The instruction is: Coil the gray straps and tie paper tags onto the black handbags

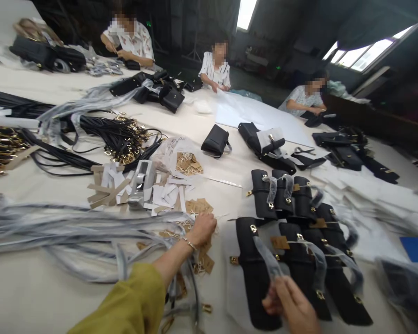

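Note:
My left hand (201, 229) is closed over a spread of brown paper hang tags (206, 260) with white strings. Whatever its fingers pinch is too small to make out. My right hand (290, 300) is closed at the lower end of the plastic-wrapped handle (267, 255) of a black handbag (251, 273). That bag lies flat on a white sheet, with gold fittings. Beside it lie several similar black bags (304, 264), some with a brown tag tied to the handle. Farther back is another row of black bags (264, 199).
Plastic-wrapped straps (90, 232) cover the left of the table. A grey tape dispenser (141, 183) stands among paper strips (107, 188). Black straps with gold clasps (121, 139) lie behind. White sheets (379, 195) are stacked at right. Three people work along the far side.

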A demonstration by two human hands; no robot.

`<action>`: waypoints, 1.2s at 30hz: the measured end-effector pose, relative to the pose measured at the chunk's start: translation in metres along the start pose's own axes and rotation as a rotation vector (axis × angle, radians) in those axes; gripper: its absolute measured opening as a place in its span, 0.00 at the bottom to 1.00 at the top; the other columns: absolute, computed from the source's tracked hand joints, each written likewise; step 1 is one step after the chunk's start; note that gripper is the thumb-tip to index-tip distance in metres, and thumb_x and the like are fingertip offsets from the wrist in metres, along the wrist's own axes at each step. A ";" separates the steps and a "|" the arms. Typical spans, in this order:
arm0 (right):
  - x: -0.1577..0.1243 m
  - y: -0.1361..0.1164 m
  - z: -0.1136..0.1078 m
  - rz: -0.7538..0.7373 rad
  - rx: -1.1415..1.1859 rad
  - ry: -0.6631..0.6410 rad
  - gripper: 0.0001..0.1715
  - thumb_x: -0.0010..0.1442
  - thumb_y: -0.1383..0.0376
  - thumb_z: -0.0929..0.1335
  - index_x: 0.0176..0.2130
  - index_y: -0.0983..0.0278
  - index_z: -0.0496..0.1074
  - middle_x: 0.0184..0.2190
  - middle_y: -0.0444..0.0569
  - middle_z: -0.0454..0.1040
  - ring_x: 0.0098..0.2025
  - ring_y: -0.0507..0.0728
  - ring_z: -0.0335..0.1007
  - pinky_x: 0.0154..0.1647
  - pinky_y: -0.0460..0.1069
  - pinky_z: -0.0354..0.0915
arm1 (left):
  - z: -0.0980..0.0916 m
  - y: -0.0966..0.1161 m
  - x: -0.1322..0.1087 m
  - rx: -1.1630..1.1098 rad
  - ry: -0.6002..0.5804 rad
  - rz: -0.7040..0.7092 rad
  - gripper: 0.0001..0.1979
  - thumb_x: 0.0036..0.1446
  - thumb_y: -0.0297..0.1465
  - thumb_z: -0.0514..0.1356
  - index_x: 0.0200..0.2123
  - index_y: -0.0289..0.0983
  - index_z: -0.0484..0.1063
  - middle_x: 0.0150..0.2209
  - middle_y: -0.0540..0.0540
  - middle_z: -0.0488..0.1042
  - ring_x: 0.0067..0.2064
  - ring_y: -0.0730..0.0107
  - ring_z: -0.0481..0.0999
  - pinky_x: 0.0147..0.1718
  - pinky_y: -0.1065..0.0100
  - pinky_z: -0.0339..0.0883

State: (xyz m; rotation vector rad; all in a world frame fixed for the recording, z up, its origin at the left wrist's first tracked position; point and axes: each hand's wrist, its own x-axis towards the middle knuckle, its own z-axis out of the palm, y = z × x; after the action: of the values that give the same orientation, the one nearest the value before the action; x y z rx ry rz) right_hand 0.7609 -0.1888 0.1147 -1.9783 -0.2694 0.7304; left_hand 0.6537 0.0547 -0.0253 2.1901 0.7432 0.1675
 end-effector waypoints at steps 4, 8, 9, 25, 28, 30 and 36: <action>0.002 0.022 0.024 0.040 -0.100 -0.152 0.35 0.48 0.34 0.68 0.27 0.64 0.72 0.19 0.46 0.73 0.19 0.55 0.70 0.18 0.47 0.65 | -0.021 0.001 -0.001 -0.205 0.078 -0.066 0.03 0.51 0.22 0.57 0.28 0.34 0.70 0.33 0.43 0.72 0.42 0.59 0.70 0.46 0.57 0.61; 0.013 0.001 0.000 -0.012 -0.339 -0.187 0.32 0.51 0.38 0.66 0.37 0.63 0.74 0.18 0.45 0.73 0.18 0.56 0.68 0.20 0.49 0.65 | -0.057 0.013 -0.014 -0.485 0.088 -0.068 0.06 0.56 0.31 0.55 0.33 0.34 0.68 0.29 0.47 0.72 0.32 0.68 0.71 0.35 0.66 0.65; 0.013 -0.011 -0.004 -0.076 -0.391 -0.120 0.32 0.51 0.40 0.67 0.40 0.62 0.75 0.20 0.46 0.75 0.20 0.57 0.70 0.22 0.49 0.67 | -0.067 0.019 -0.019 -0.552 0.080 -0.050 0.07 0.57 0.33 0.56 0.33 0.34 0.67 0.29 0.48 0.72 0.31 0.70 0.71 0.33 0.68 0.64; -0.005 -0.110 0.112 -0.134 0.319 -0.566 0.23 0.51 0.51 0.76 0.36 0.67 0.78 0.30 0.50 0.80 0.29 0.57 0.78 0.33 0.50 0.75 | -0.149 0.086 -0.079 -0.910 0.133 0.209 0.16 0.58 0.36 0.63 0.47 0.34 0.71 0.45 0.42 0.75 0.47 0.63 0.74 0.48 0.64 0.66; -0.002 -0.112 0.106 -0.033 0.500 -0.574 0.24 0.49 0.51 0.78 0.38 0.67 0.78 0.30 0.52 0.80 0.29 0.56 0.79 0.32 0.48 0.75 | -0.135 0.067 -0.090 -0.829 -0.111 0.192 0.18 0.55 0.35 0.65 0.49 0.36 0.74 0.47 0.43 0.76 0.50 0.59 0.74 0.50 0.62 0.66; 0.003 -0.114 0.103 0.000 0.588 -0.551 0.23 0.48 0.53 0.79 0.37 0.67 0.78 0.30 0.52 0.80 0.30 0.56 0.78 0.31 0.47 0.75 | -0.120 0.057 -0.095 -0.848 -0.235 0.127 0.14 0.53 0.34 0.66 0.43 0.36 0.77 0.41 0.46 0.78 0.44 0.61 0.76 0.45 0.65 0.68; 0.018 -0.115 0.102 -0.008 0.604 -0.463 0.24 0.46 0.55 0.80 0.38 0.67 0.78 0.30 0.50 0.80 0.28 0.54 0.77 0.29 0.46 0.74 | -0.087 0.043 -0.100 -1.062 -0.239 -0.007 0.16 0.55 0.42 0.64 0.36 0.33 0.74 0.32 0.47 0.76 0.32 0.71 0.73 0.34 0.71 0.65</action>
State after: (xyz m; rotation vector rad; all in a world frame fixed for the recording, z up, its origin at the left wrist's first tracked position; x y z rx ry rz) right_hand 0.7271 -0.0488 0.1710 -1.2258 -0.2873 1.1134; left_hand 0.5605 0.0334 0.0767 1.1643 0.3740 0.2245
